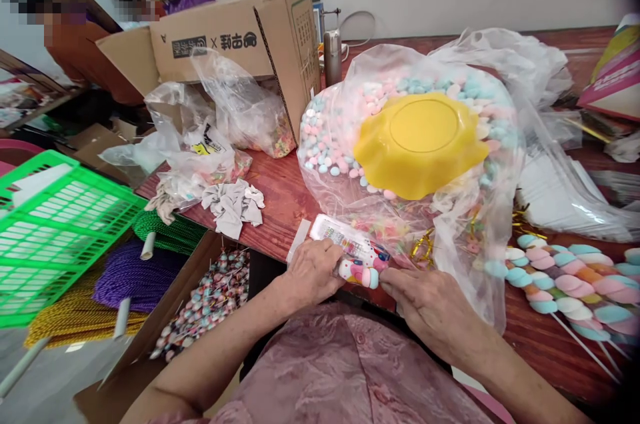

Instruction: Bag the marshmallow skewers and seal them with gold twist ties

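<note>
A small printed plastic bag point(353, 271) with a pink, white and blue marshmallow end point(371, 278) showing is held low over the table's front edge. My left hand point(315, 271) is closed on the bag's left side. From the right, my right hand point(425, 294) pinches at the bag's right end, its fingertips close together; exactly what lies between them is partly hidden. Just beyond the hands lies a flat white packet point(333, 229) with coloured print. Pastel twisted marshmallow sticks point(575, 281) lie right of my right hand.
An upturned yellow scalloped dish point(425, 144) rests on a clear bag of pastel candies point(325, 144). Left are crumpled grey cloths point(234, 204), a cardboard box point(225, 51) and a green basket point(60, 231). A steel cylinder point(333, 57) stands behind. Two people are at the far left.
</note>
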A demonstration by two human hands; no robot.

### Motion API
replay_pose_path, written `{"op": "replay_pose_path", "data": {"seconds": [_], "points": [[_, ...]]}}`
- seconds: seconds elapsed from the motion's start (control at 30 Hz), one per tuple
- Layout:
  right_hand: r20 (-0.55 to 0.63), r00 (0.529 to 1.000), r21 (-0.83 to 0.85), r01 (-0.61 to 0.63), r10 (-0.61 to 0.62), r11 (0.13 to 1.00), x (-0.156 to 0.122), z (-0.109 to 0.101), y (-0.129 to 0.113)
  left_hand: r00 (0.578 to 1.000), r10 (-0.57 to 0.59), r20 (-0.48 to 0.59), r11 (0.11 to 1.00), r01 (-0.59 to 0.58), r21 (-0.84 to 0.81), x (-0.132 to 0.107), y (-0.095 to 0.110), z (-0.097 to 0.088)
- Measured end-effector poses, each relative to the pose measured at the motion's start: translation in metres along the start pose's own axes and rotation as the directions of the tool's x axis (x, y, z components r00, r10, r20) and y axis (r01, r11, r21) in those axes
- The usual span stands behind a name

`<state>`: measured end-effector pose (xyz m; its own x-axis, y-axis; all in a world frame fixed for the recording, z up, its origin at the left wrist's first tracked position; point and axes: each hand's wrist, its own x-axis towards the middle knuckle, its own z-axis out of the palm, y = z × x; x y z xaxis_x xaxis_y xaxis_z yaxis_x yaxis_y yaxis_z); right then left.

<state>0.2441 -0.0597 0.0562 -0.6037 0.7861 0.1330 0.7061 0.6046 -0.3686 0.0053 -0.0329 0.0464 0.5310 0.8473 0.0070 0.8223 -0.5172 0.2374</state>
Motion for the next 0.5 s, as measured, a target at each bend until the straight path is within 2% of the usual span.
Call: {"op": "replay_pose_path", "data": {"seconds": [0.13, 0.23, 0.4, 0.5], "points": [[-0.066, 0.997, 0.010, 0.038, -0.038, 0.999, 0.002, 0.003, -0.005, 0.993, 0.087, -0.076, 0.996, -0.088, -0.016, -0.002, 0.001, 0.005], [-0.143, 0.985, -0.048, 0.089, -0.095, 0.995, 0.006, 0.004, -0.009, 0.990, 0.110, -0.090, 0.993, -0.113, -0.039, -0.002, 0.005, 0.008], [-0.234, 0.960, -0.161, 0.119, -0.155, 0.980, 0.014, 0.008, -0.017, 0.997, 0.064, -0.048, 0.989, -0.070, -0.129, 0.001, 0.014, 0.009], [-0.274, 0.941, -0.182, 0.154, -0.200, 0.971, 0.018, 0.003, -0.015, 1.000, 0.005, 0.008, 0.945, -0.002, -0.326, 0.001, 0.018, 0.000]]}}
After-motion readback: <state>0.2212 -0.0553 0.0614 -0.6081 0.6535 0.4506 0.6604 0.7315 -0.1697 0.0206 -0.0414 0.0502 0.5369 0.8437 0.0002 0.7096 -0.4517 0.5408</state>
